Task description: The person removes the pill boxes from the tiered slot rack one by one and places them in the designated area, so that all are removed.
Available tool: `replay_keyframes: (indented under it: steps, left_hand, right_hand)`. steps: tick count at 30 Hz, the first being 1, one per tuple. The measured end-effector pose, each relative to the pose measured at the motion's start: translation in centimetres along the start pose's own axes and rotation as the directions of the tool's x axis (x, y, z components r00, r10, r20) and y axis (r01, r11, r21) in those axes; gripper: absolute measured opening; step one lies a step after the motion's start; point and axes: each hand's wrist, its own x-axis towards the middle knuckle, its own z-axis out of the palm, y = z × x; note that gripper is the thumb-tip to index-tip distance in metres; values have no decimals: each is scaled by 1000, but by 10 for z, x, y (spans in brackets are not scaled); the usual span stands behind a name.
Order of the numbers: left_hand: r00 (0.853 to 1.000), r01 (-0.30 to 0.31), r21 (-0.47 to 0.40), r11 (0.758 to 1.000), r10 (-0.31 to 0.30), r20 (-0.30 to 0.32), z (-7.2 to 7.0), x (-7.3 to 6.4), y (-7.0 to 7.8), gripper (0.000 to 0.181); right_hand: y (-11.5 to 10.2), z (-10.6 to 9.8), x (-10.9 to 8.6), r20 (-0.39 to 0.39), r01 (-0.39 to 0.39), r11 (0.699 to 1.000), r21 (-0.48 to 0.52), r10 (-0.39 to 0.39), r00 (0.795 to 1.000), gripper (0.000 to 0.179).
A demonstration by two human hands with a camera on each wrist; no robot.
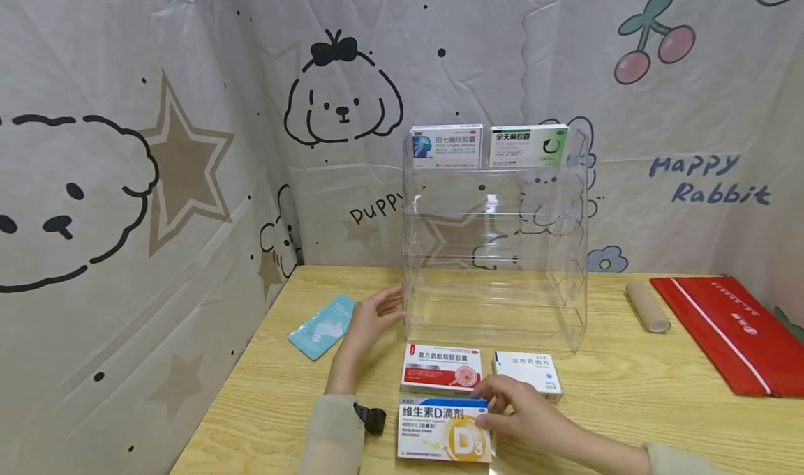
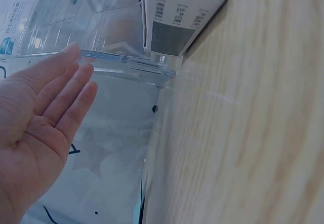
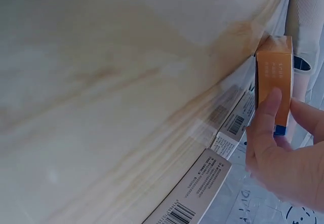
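Nearest the head camera lies the vitamin D3 box (image 1: 444, 430), flat on the wooden table (image 1: 628, 405) at its front edge. The right hand (image 1: 518, 412) pinches the box's right end, thumb on one face and fingers curled round the other; the right wrist view shows the same grip on the orange end of the box (image 3: 274, 82). Just behind it lie a red-and-white box (image 1: 441, 368) and a white box (image 1: 526, 374), side by side and close to it. The left hand (image 1: 370, 318) is open, fingers straight and relaxed, resting against the left wall of the clear plastic rack (image 1: 496, 252); the left wrist view shows the fingertips (image 2: 71, 57) at the rack's edge (image 2: 126, 64).

Two boxes (image 1: 488, 146) stand on the rack's top shelf. A hold on one end only looks thin: lifted that way, the long box could swing or slip out. The rack looks light, so a bump from a box could shift it or topple the two boxes above, unless the left hand braces it. Dragging the front box could also nudge its neighbours.
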Motion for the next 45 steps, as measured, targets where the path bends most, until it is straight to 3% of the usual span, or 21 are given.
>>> replay_keyframes:
  steps: [13,21,45]
  left_hand:
    - [1000,9,-2,1000,-9,-12,1,-1,1,51]
    - [1000,18,-5,1000,-18,-13,1,0,-1,51]
    - [1000,7,-19,1000,-7,-9,0,0,-1,51]
  right_hand:
    - [1,4,2,21,-60,998,4,59,998,29]
    - [3,7,3,47,-116,990,79,112,993,30]
    - [1,8,6,41,-140,982,126,136,990,24]
